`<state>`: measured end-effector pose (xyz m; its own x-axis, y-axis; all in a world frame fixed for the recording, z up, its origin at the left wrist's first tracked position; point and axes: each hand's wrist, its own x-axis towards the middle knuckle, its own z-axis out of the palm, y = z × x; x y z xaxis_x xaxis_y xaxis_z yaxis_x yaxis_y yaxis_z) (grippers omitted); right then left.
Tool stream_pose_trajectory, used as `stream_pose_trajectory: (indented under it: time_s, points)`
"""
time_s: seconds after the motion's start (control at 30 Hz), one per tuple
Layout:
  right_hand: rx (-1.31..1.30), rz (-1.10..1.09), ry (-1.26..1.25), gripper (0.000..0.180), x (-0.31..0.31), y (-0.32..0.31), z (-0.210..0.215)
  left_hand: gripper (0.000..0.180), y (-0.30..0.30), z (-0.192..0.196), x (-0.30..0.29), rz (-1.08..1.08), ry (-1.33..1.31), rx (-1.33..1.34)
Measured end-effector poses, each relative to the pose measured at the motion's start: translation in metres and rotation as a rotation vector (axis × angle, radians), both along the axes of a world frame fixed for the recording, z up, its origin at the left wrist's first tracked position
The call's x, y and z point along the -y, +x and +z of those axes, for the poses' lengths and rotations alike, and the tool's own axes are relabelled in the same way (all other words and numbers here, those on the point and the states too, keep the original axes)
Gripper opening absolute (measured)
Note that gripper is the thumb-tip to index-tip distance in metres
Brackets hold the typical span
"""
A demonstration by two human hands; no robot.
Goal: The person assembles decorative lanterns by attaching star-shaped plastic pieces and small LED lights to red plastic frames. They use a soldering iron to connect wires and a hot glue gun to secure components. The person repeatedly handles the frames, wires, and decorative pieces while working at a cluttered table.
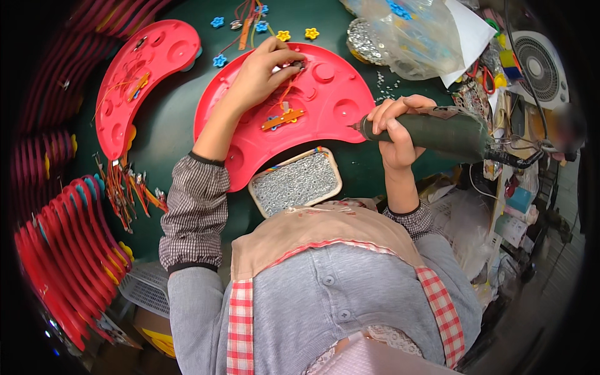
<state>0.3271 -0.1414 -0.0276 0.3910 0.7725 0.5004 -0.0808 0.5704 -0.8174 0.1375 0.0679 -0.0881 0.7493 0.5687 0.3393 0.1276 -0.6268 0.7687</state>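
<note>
A curved pink-red plastic shell [334, 87] lies hollow side up on the green table in front of me. Over its upper part, the fingers of my left hand [265, 72] close on a small dark round part [297, 65] with thin wires. An orange circuit board [282, 120] sits lower in the shell, joined to red wires. My right hand [397, 128] is wrapped around a dark green electric screwdriver [447, 134], held sideways. Its tip points left, close to the shell's right-hand corner. Just below the shell stands a tray [338, 170] full of small silvery screws [294, 181].
Another pink-red shell [119, 81] with a board lies at the left. Stacked shells [69, 244] and bundled wired parts [128, 190] are nearby. Blue and yellow star pieces [283, 35] lie at the back. A plastic bag [412, 37] and fan [537, 69] stand at the right.
</note>
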Motion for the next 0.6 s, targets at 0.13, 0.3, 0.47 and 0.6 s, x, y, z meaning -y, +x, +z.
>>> stream_pose_trajectory:
  time_s: [0.13, 0.3, 0.47, 0.6]
  points:
    - [0.05, -0.074, 0.099, 0.045, -0.012, 0.024, 0.014, 0.025, -0.002, 0.007, 0.009, 0.064, -0.004, -0.062]
    - [0.15, -0.355, 0.223, 0.038, -0.066, 0.06, 0.015, 0.026, 0.005, 0.011, 0.014, 0.158, -0.041, -0.116]
    - [0.299, -0.485, 0.057, 0.042, -0.101, 0.089, -0.016, 0.026, 0.007, 0.021, 0.017, 0.162, -0.029, -0.215]
    - [0.2, -0.486, 0.079, 0.043, -0.106, 0.091, -0.019, 0.022, 0.007, 0.015, 0.023, 0.29, -0.18, -0.068]
